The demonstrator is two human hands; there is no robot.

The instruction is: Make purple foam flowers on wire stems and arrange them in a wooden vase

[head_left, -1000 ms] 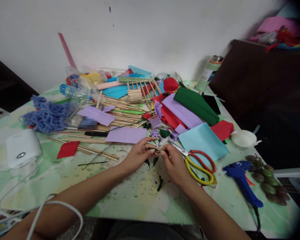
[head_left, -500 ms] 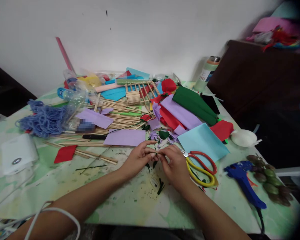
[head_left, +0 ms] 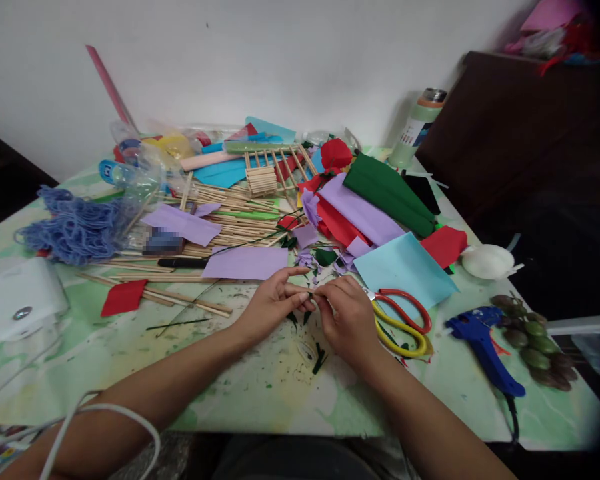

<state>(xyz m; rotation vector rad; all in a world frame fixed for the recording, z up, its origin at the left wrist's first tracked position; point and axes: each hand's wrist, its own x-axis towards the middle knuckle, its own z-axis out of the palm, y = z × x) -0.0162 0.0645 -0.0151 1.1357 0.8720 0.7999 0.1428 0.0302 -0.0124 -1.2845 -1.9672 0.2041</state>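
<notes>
My left hand and my right hand meet at the middle of the table, fingertips nearly touching. Each pinches a tiny dark green piece between thumb and finger; most of it is hidden by the fingertips. Under and in front of the hands lie dark green scraps on the table. Just right of my right hand are scissors with red and yellow handles. Beyond the hands are purple paper scraps and a flat purple paper piece.
Wooden sticks, blue yarn and a white device with a cable lie left. To the right are light blue paper, a blue glue gun, grapes and a white bowl. A bottle stands behind.
The camera view has shifted a little, so the table items sit slightly higher in the picture. My hands stay together with small finger movements at the green piece.
</notes>
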